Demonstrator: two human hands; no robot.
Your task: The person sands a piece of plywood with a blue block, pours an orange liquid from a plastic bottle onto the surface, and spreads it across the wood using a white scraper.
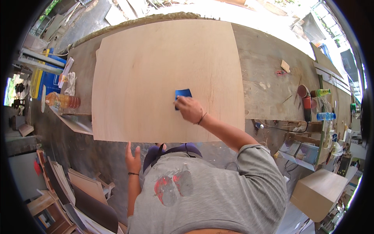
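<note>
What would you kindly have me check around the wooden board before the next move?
1. Right hand holding the blue rectangular sheet: ok.
2. Pale rectangular wooden board beneath the sheet: ok.
3. Left hand resting atop the board: not ok, it is open by the near edge.
4. Board wholly over the long grey-brown bench: not ok, its near edge overhangs.
5. Red-and-black power tool off the board: ok.
6. Sheet's underside condition: cannot tell, hidden.
</note>
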